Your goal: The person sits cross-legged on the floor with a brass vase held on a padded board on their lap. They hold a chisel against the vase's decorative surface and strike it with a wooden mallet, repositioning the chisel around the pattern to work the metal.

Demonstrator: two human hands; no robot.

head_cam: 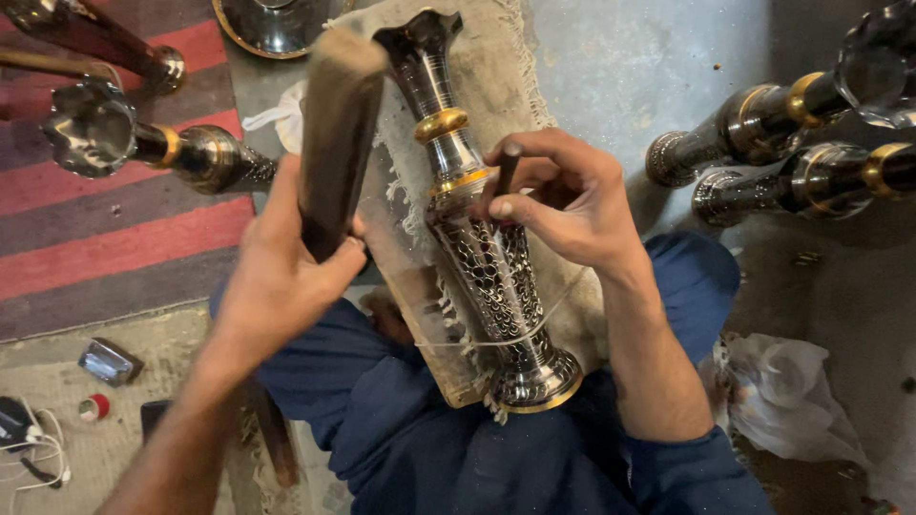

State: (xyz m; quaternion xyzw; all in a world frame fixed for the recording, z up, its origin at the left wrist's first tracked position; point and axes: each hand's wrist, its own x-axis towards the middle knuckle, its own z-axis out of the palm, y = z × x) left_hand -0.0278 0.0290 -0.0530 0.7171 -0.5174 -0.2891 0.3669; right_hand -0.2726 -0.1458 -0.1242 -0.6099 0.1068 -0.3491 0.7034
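Observation:
A tall dark metal vase with gold bands and engraved silver patterning lies on a beige cloth across my lap. My right hand pinches a short dark chisel-like tool upright against the vase's patterned middle. My left hand grips a thick dark wooden mallet, raised to the left of the vase. A thin cord loops over the lower body of the vase.
More dark, gold-banded vases lie at the right and at the upper left on a red striped rug. A crumpled plastic bag sits by my right knee. Small items and a white cable lie at the lower left.

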